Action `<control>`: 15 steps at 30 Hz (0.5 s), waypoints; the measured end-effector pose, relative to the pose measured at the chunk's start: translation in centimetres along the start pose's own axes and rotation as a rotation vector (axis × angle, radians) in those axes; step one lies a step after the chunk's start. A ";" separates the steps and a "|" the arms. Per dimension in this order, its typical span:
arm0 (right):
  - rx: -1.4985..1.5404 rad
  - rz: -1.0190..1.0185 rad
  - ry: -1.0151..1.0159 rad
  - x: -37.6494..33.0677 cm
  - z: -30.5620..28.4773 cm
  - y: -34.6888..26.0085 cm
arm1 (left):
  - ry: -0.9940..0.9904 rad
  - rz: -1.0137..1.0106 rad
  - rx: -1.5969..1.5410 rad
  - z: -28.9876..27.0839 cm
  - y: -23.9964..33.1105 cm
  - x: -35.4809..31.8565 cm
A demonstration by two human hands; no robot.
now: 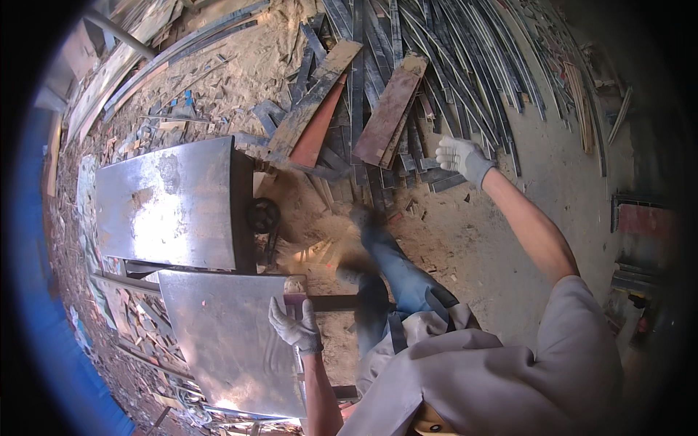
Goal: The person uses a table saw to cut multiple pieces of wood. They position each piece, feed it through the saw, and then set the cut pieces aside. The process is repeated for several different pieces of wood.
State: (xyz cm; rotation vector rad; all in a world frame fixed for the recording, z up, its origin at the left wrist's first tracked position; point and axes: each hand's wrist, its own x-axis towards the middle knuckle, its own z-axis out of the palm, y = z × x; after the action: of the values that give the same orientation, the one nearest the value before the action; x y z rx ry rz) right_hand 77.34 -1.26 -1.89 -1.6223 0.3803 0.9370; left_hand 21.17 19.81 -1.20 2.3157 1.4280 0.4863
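Note:
My left hand (297,330), in a pale work glove, is at the right edge of the near metal tabletop (225,341). Its thumb and fingers are apart, next to a narrow reddish-brown board (294,301) with a tan end; the palm hides how far the hand touches it. My right hand (464,160), gloved the same way, reaches out to the right with fingers extended and nothing in it. Beyond its fingertips lies a reddish-brown plank (389,116), on the floor pile of dark strips (356,65).
A second metal tabletop (174,203) stands beyond the near one, with a gap between them. A dark pulley wheel (262,216) is at its right side. An orange-faced board (320,131) lies on the pile. Sawdust and wood scraps (185,109) litter the floor. Dark stacked items (643,218) stand far right.

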 end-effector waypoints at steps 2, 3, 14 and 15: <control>-0.063 0.218 0.021 4.0 3.7 9.1 | -0.031 0.084 0.023 0.5 0.4 2.4; -0.059 0.276 0.025 6.3 5.7 12.3 | -0.049 0.095 0.056 1.2 0.7 4.0; -0.151 0.324 -0.148 53.0 31.9 30.0 | -0.082 -0.629 -0.089 16.0 2.5 12.8; -0.125 0.319 -0.125 57.1 34.2 31.3 | 0.003 -0.730 -0.255 17.0 2.5 12.9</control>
State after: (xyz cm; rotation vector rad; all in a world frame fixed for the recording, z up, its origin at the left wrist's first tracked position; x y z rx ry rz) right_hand 79.05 35.20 -65.66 -1.6335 0.5116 1.3194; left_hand 36.65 28.12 -13.54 1.4546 1.9335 0.4107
